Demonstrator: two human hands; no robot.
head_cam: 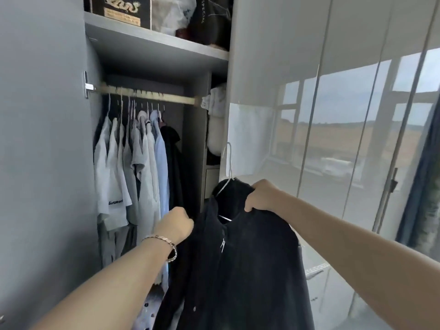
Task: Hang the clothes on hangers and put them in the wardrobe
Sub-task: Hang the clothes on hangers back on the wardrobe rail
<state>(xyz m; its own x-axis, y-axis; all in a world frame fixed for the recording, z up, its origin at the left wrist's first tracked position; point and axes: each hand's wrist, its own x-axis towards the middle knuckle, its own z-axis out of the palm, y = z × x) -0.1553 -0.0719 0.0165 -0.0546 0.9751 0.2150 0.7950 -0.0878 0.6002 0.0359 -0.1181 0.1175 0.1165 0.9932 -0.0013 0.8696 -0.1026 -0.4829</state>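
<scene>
Head view: right hand [259, 196] grips black jacket [250, 270] at the collar, fingers curled round cloth & hanger [230, 163] neck, hook sticking up free. Left hand [177, 225] is a fist at the jacket's shoulder edge; can't tell if it holds cloth. Jacket hangs in front of the open wardrobe [154, 48], well below the rail [166, 96]. Best next, imo: lift w/ right hand, aim hook at the bare rail stretch right of the shirts [133, 175], left hand pushing them aside.

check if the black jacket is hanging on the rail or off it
Off it: the jacket is below the rail, hanger hook free.
</scene>
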